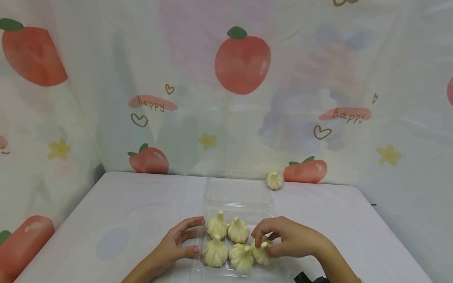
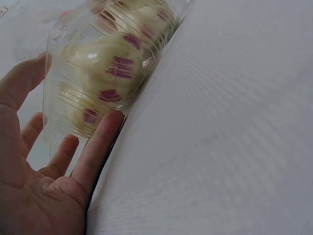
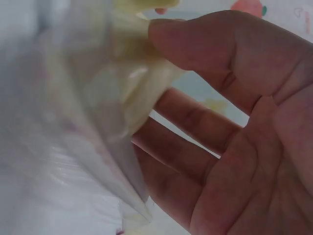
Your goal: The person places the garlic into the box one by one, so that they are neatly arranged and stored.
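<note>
A clear plastic box (image 1: 212,272) with its lid (image 1: 238,191) folded back holds several pale garlic bulbs, among them a back-left bulb (image 1: 217,225) and a front-left bulb (image 1: 215,253). My left hand (image 1: 175,243) lies along the box's left side, fingers spread and fingertips touching its wall. The left wrist view shows purple-streaked bulbs (image 2: 105,68) through the ribbed plastic. At the box's right end my right hand (image 1: 288,237) pinches a garlic bulb (image 1: 261,254) between thumb and fingers. In the right wrist view the thumb (image 3: 195,41) presses on this bulb, partly behind blurred plastic.
Another garlic bulb (image 1: 274,181) sits at the back edge of the white table (image 1: 148,212), right of the lid. A black object (image 1: 307,277) shows at the front edge near my right forearm. A fruit-printed curtain (image 1: 226,118) hangs behind the table.
</note>
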The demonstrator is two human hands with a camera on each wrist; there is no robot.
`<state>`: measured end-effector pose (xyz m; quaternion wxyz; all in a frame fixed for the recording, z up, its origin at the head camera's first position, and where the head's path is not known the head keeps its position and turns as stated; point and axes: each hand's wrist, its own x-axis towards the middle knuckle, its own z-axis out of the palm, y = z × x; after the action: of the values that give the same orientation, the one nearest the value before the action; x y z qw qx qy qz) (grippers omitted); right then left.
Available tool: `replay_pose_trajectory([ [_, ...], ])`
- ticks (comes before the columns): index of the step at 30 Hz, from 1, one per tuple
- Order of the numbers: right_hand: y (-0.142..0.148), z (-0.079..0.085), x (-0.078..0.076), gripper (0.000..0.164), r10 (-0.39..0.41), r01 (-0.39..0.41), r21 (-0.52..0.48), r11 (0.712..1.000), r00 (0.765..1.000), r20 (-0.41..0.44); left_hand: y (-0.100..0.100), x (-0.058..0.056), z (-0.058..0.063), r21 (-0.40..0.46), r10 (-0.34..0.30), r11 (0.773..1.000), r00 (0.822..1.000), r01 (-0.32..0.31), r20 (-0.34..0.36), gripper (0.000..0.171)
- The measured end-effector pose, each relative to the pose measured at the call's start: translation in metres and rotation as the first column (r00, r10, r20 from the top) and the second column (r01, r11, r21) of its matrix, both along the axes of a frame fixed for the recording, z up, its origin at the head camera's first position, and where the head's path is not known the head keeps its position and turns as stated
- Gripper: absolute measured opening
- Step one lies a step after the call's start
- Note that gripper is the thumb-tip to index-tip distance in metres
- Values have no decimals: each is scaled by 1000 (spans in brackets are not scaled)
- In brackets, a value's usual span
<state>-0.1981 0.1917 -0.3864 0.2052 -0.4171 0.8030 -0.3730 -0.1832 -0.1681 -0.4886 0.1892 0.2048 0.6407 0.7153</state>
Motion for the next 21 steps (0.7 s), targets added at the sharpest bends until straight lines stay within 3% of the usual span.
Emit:
replay_pose_trajectory([
  [14, -5, -4, 3, 40, 49, -46, 48, 998, 997, -55, 1, 1, 1, -11, 4, 1000, 1000, -3, 9, 69],
  [21, 0, 1, 1, 37, 48, -48, 11, 999, 999, 6, 1, 1, 1, -10, 9, 1000, 1000, -9, 6, 69],
])
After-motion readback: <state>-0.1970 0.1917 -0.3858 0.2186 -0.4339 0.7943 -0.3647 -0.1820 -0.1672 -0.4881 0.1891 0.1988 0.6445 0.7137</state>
